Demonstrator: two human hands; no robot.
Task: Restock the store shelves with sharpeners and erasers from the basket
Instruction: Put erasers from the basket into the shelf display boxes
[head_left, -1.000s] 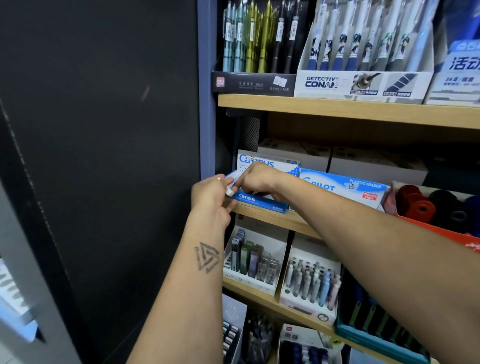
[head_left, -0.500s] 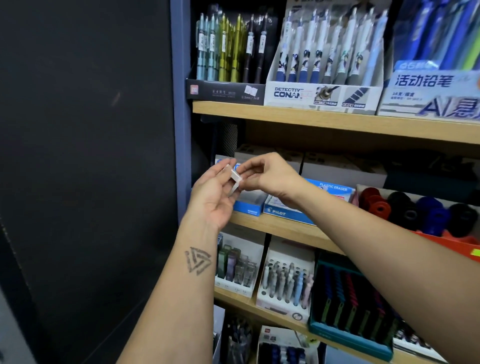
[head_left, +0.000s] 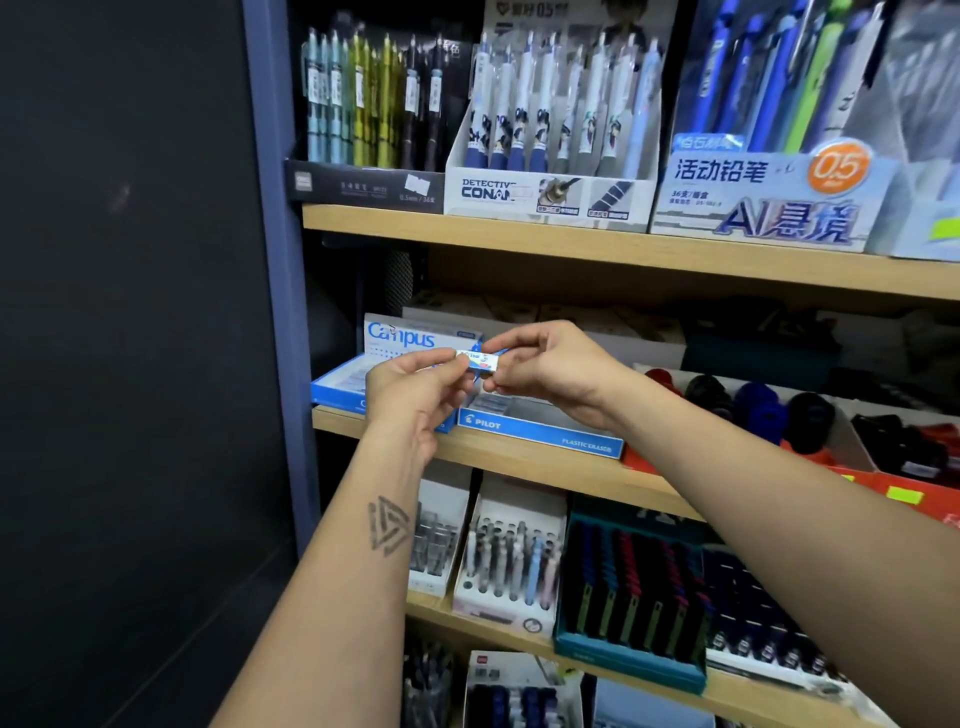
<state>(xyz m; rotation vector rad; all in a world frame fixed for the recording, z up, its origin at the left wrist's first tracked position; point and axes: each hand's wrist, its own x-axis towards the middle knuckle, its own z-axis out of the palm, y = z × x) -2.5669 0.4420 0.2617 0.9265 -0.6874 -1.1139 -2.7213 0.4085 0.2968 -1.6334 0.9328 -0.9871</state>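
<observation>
Here both hands' fingers, left hand (head_left: 415, 384) and right hand (head_left: 550, 371), pinch a small blue-and-white eraser (head_left: 480, 360).

Single head-worn view, wide-angle — looks forward and slightly down at a store shelf unit from close range, roughly level with the middle shelf (head_left: 545, 457). Both forearms enter from the bottom edge, hands meeting near frame centre. Dark side panel (head_left: 130, 364) fills the left third — shelves run off the right edge. No second view, so no overlap.
</observation>
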